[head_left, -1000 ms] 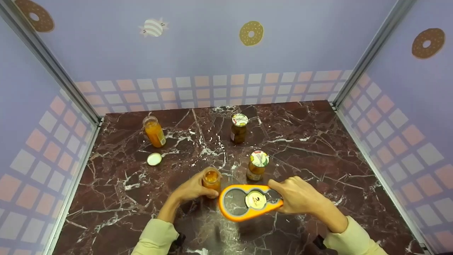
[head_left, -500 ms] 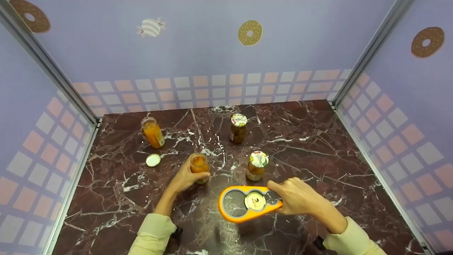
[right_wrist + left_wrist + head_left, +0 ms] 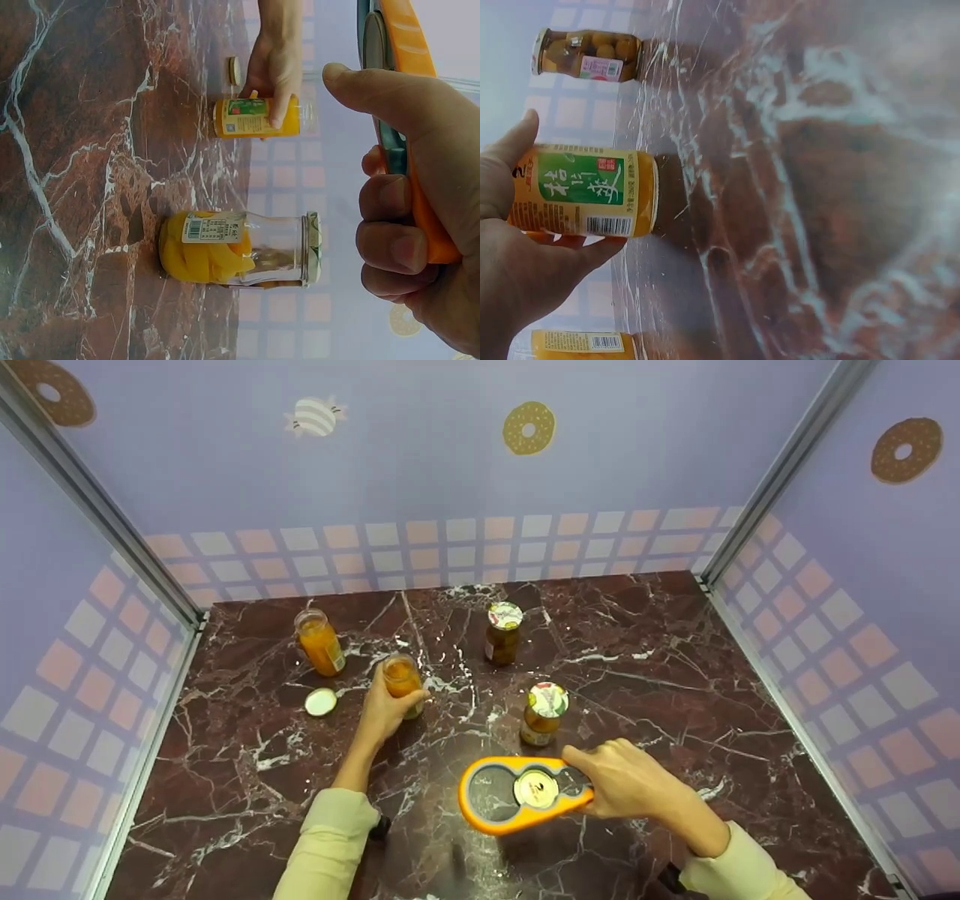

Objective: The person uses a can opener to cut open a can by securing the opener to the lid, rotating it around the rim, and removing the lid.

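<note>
Presently, the left hand (image 3: 384,711) grips an uncapped jar (image 3: 403,679) of orange contents, thumb and fingers round its side. Its long axis stands near upright, mouth up; whether its base touches the table (image 3: 675,682) cannot be told. It lies forward and left of the right hand (image 3: 626,780), well apart. Those right fingers are curled round an orange opener (image 3: 501,826), pointing leftward, a round lid (image 3: 536,790) within its opening. Left of the left hand: a loose lid (image 3: 321,702). Between the hands, nearer the right: a capped jar (image 3: 541,724), upright.
</note>
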The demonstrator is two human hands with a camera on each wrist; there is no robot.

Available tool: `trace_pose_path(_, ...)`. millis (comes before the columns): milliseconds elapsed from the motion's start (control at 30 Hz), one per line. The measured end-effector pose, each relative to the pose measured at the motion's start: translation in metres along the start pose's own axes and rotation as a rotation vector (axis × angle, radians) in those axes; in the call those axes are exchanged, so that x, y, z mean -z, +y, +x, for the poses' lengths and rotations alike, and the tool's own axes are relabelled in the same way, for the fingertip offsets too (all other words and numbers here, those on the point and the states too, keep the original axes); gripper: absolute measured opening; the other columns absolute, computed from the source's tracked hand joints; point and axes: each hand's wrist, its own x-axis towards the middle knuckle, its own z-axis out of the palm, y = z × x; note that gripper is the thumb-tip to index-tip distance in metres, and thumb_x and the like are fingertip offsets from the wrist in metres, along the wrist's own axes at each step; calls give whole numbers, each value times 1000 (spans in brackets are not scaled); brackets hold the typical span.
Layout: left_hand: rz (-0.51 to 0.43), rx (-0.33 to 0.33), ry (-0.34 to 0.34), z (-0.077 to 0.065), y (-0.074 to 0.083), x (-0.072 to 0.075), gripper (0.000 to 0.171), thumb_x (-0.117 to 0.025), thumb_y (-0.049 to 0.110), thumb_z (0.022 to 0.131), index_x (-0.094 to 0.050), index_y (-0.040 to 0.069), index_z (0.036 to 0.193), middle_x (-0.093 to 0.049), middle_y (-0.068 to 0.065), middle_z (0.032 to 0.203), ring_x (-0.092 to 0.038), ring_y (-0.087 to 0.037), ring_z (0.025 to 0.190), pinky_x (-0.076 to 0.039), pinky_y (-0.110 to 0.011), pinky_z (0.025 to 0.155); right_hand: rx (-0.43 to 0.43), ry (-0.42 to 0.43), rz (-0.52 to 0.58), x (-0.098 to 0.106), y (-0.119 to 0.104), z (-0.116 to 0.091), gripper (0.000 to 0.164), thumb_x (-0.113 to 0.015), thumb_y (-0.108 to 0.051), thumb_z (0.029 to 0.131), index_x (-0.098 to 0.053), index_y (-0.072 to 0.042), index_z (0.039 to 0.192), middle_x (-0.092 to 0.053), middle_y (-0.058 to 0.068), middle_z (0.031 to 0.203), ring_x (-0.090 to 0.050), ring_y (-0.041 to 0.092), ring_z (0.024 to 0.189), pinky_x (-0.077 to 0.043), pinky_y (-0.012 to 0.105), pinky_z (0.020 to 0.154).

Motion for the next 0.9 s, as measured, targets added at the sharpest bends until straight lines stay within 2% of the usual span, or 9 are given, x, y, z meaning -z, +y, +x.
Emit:
trace_pose_path(133, 32, 14, 47, 10, -2, -1, 72, -83, 24, 70, -41, 9, 126, -56, -15, 108, -54, -29, 97, -43, -41, 87, -18, -10, -3, -2, 0, 0, 57, -62, -70, 70, -42, -18, 84, -28, -14, 50, -26, 7, 40, -23, 25, 39)
trace_pose_path(367, 45, -8, 107, 26, -5, -3, 73, -83, 21, 69, -40, 7, 126, -59, -16, 106, -56, -30, 95, -43, -42, 87, -11, -14, 9, -5, 1, 1, 56, -64, -68, 70, -43, -18, 85, -29, -14, 52, -26, 6, 40, -24, 25, 39)
trace_pose_path(633, 109, -8, 217, 44, -9, -7, 76, -85, 17, 66, -40, 5, 125, -58, -16, 105, -55, -31, 95, -43, -44, 85, -13, -14, 13, -5, 3, 1, 57, -66, -67, 69, -42, -17, 85, -27, -14, 51, -25, 6, 40, -22, 24, 39)
trace_pose_path(900, 203, 9, 293, 58, -11, -12, 82, -86, 25, 65, -38, 9, 130, -55, -14, 110, -54, -31, 100, -43, -44, 87, -16, -12, 4, -7, 4, 3, 58, -72, -63, 65, -42, -18, 85, -28, -14, 52, -25, 7, 40, -22, 24, 39)
